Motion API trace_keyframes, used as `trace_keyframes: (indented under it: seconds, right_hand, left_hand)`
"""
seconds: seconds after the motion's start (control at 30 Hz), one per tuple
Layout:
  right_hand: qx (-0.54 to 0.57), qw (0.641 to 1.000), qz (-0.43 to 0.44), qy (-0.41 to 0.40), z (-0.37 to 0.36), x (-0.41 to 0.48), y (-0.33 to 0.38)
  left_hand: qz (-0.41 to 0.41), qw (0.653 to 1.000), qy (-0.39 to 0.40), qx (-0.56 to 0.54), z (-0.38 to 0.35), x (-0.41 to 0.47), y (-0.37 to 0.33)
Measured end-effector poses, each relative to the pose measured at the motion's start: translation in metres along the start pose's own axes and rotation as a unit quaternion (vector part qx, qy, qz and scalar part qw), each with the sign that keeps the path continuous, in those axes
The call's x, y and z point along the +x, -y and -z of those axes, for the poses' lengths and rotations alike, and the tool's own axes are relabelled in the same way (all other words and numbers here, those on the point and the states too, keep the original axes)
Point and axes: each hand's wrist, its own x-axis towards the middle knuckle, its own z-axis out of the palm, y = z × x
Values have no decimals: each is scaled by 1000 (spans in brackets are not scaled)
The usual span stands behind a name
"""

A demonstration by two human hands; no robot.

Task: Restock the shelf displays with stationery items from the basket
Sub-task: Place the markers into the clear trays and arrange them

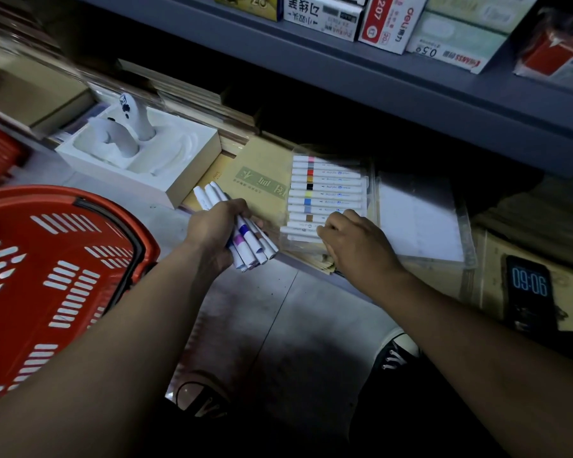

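The basket is red, patterned with rows of pale slots. The white cased markers carry pink, grey, red, orange, black, yellow, blue and brown bands; the white loose markers, blue and purple.

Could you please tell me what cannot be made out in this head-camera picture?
Head view:
Colour band of the lowest marker, and whether the right hand pinches it: its knuckles cover both.
Count of markers in the bundle held by the left hand: fingers hide some.
The red basket: far side cut by the left edge.
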Motion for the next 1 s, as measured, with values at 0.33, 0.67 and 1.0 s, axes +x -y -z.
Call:
trace_keyframes:
  seconds: [0.33,0.67,1.0]
  right_hand:
    - [-89,996,-4,15,-4,-7,2]
    - [-89,992,-15,88,-16,-27,39]
    - [-106,990,1,91,-33,-40,30]
  left_hand:
    - [2,1000,16,-8,2,6,0]
    - [6,1000,19,5,3,6,1]
    - [4,1000,30,4,3,-1,2]
